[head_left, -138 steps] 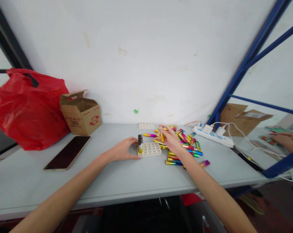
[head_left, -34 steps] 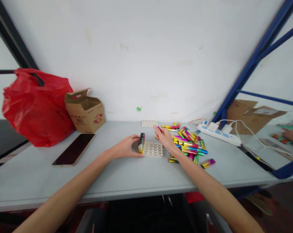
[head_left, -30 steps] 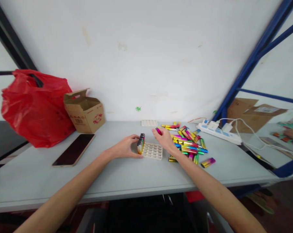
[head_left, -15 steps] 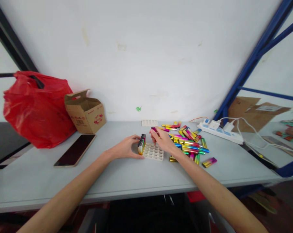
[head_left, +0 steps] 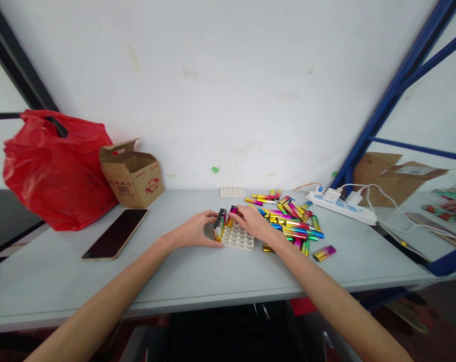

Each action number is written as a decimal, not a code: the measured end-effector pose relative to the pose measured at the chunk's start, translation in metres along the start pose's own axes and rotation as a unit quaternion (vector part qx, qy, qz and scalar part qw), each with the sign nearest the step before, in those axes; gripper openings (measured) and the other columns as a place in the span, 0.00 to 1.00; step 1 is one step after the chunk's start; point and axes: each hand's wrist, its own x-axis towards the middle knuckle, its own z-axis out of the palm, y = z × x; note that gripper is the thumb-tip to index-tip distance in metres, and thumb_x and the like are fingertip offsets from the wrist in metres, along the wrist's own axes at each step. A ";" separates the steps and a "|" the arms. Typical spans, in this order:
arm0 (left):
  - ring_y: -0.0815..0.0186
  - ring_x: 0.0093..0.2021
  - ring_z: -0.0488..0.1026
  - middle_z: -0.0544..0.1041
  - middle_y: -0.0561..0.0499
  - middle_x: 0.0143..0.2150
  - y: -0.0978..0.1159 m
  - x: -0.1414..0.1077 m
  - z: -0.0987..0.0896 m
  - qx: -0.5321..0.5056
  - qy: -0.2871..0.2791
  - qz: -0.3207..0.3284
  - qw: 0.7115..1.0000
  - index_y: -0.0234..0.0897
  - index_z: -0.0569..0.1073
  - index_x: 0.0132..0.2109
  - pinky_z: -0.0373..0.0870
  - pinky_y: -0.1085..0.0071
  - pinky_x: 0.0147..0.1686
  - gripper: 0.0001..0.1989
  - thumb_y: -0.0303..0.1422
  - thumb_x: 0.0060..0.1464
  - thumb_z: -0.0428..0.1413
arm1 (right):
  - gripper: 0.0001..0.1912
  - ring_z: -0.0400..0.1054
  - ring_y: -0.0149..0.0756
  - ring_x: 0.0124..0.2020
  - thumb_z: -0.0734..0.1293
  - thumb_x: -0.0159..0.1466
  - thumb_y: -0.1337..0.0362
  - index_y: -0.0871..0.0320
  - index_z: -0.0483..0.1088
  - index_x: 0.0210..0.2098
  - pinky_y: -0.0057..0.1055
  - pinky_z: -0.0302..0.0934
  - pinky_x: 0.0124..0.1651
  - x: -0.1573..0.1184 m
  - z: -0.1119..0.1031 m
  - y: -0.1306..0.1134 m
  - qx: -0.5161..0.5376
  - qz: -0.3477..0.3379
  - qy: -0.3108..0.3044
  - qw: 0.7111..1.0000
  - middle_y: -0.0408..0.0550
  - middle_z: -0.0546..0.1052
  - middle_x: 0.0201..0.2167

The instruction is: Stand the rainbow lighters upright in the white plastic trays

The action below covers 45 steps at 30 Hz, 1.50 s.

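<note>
A white tray [head_left: 238,238] with rows of slots lies on the table between my hands. Several upright lighters [head_left: 219,227] with black tops fill its left end. My left hand [head_left: 198,230] curves around that end, its thumb at the near corner and its fingers beside the lighters, holding the tray. Pinched in my right hand [head_left: 254,221] is a purple and gold lighter [head_left: 232,217], upright over the back of the tray, just right of the standing row. Whether its lower end sits in a slot, I cannot tell.
A pile of shiny coloured lighters [head_left: 294,223] spreads to the right. Behind the tray lies another white tray [head_left: 232,192]. A power strip [head_left: 341,207] with cables is at the back right; a phone [head_left: 117,234], a cardboard box [head_left: 135,178] and a red bag [head_left: 58,171] stand left.
My right hand has moved slightly left and turned the lighter upright, bringing it over the tray close to the standing row. My left hand has stayed in place.
</note>
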 end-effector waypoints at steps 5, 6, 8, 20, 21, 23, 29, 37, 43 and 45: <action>0.48 0.58 0.76 0.77 0.42 0.59 -0.003 0.001 0.002 0.000 0.004 0.007 1.000 0.38 0.80 0.52 0.71 0.58 0.62 0.34 0.57 0.45 0.69 | 0.16 0.72 0.40 0.37 0.64 0.75 0.52 0.58 0.73 0.39 0.32 0.59 0.41 -0.002 0.002 -0.002 -0.042 -0.023 -0.033 0.998 0.52 0.79 0.37; 0.48 0.58 0.76 0.77 0.42 0.59 -0.003 0.001 0.002 0.001 0.004 0.008 1.000 0.38 0.80 0.52 0.71 0.58 0.62 0.34 0.57 0.45 0.69 | 0.17 0.71 0.40 0.38 0.65 0.74 0.51 0.59 0.73 0.39 0.32 0.59 0.41 -0.002 0.001 -0.002 -0.042 -0.026 -0.040 0.998 0.52 0.79 0.37; 0.47 0.58 0.76 0.77 0.41 0.58 -0.004 0.001 0.002 0.005 0.002 0.008 1.000 0.37 0.80 0.52 0.72 0.58 0.62 0.35 0.58 0.45 0.69 | 0.18 0.72 0.40 0.40 0.64 0.74 0.50 0.59 0.74 0.39 0.32 0.61 0.44 -0.003 -0.004 -0.001 -0.026 -0.030 -0.038 0.998 0.52 0.79 0.38; 0.45 0.61 0.75 0.76 0.41 0.61 -0.003 0.000 0.003 0.018 0.013 -0.005 1.000 0.39 0.80 0.54 0.71 0.57 0.63 0.37 0.60 0.44 0.68 | 0.21 0.68 0.49 0.64 0.59 0.73 0.71 0.66 0.74 0.60 0.40 0.57 0.66 0.029 -0.081 0.132 -0.209 0.222 -0.056 0.951 0.68 0.74 0.62; 0.45 0.61 0.75 0.77 0.41 0.61 -0.004 0.000 0.003 0.018 0.014 -0.005 1.000 0.39 0.80 0.54 0.72 0.57 0.63 0.37 0.60 0.44 0.68 | 0.19 0.71 0.49 0.61 0.61 0.72 0.69 0.65 0.76 0.58 0.39 0.59 0.64 0.032 -0.081 0.137 -0.206 0.222 -0.072 0.950 0.67 0.76 0.60; 0.45 0.60 0.75 0.77 0.41 0.61 -0.004 0.000 0.003 0.016 0.014 -0.004 1.000 0.39 0.79 0.53 0.72 0.56 0.62 0.37 0.61 0.44 0.68 | 0.15 0.76 0.47 0.53 0.64 0.71 0.67 0.63 0.81 0.49 0.35 0.63 0.58 0.034 -0.078 0.139 -0.200 0.219 -0.110 0.949 0.64 0.81 0.53; 0.46 0.60 0.75 0.77 0.41 0.61 -0.005 -0.001 0.003 0.018 0.014 0.000 1.000 0.39 0.79 0.53 0.72 0.59 0.62 0.37 0.61 0.45 0.67 | 0.21 0.75 0.40 0.34 0.61 0.73 0.60 0.59 0.83 0.34 0.30 0.62 0.39 0.018 -0.074 0.125 -0.182 0.189 -0.165 0.951 0.55 0.85 0.36; 0.44 0.62 0.74 0.76 0.40 0.62 -0.003 -0.001 0.003 0.021 0.006 -0.012 1.000 0.37 0.78 0.55 0.71 0.58 0.64 0.40 0.61 0.44 0.67 | 0.16 0.71 0.38 0.32 0.69 0.68 0.54 0.60 0.83 0.35 0.29 0.59 0.36 0.000 -0.072 0.107 -0.122 0.141 -0.125 0.975 0.50 0.83 0.32; 0.44 0.61 0.74 0.76 0.39 0.62 -0.004 0.000 0.003 0.025 0.003 -0.006 1.000 0.35 0.78 0.54 0.71 0.57 0.64 0.40 0.62 0.45 0.67 | 0.11 0.74 0.39 0.36 0.71 0.68 0.58 0.58 0.80 0.41 0.30 0.59 0.38 -0.004 -0.070 0.096 -0.125 0.165 -0.038 0.978 0.52 0.84 0.38; 0.45 0.61 0.75 0.76 0.39 0.61 -0.004 0.000 0.003 0.026 0.004 -0.006 1.000 0.36 0.78 0.54 0.71 0.58 0.64 0.40 0.62 0.45 0.67 | 0.10 0.74 0.37 0.33 0.69 0.68 0.58 0.56 0.79 0.43 0.29 0.60 0.37 -0.003 -0.071 0.089 -0.053 0.161 0.009 0.985 0.48 0.84 0.34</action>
